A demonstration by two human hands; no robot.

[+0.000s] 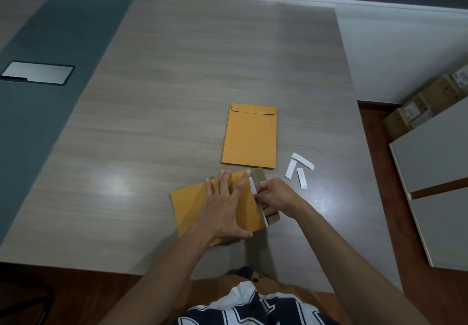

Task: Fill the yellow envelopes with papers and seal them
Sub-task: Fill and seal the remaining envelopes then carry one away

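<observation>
A yellow envelope (192,205) lies tilted near the table's front edge, its brown flap (260,175) open toward the right. My left hand (226,205) presses flat on it with spread fingers. My right hand (276,196) pinches a white strip (253,185) along the flap's edge. White paper shows at the envelope's mouth. A second yellow envelope (249,138) lies flat further back, flap folded down. Three loose white strips (298,170) lie to its right.
The wooden table (164,96) reaches far left and back. A grey cabinet (435,185) stands at the right, with cardboard boxes (417,111) behind it. A dark floor panel with a metal plate (38,72) is at the left.
</observation>
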